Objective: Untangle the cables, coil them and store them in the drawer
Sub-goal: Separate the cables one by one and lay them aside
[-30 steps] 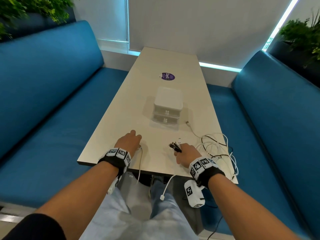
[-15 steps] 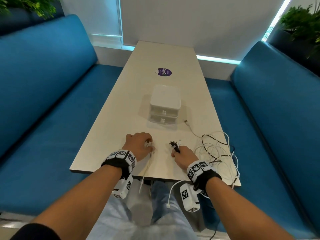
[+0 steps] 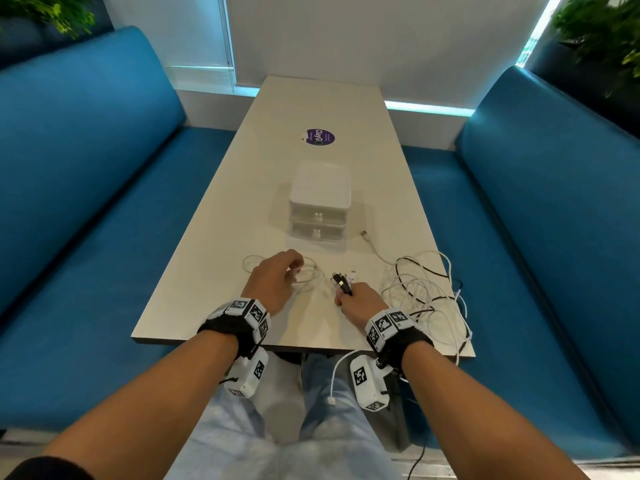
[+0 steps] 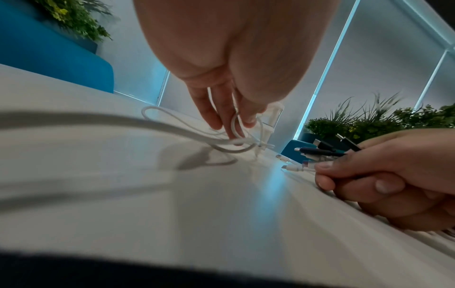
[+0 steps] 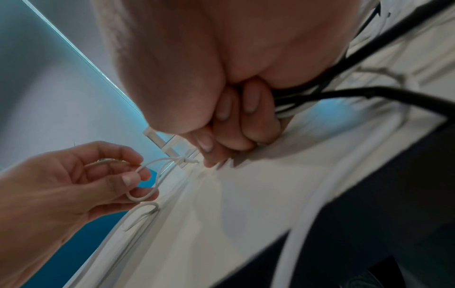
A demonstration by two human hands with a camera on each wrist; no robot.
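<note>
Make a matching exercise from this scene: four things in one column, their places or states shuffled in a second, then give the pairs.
1. left hand
2. right hand
3. drawer unit
4. purple sticker

A. shut, mid-table
B. grips a bundle of cable plugs
C. beyond the unit, flat on the table
D. pinches a white cable loop

Pairs: 1-D, 2-B, 3-A, 4-C

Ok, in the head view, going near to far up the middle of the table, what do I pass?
Table edge → hands, left and right → drawer box → purple sticker.
</note>
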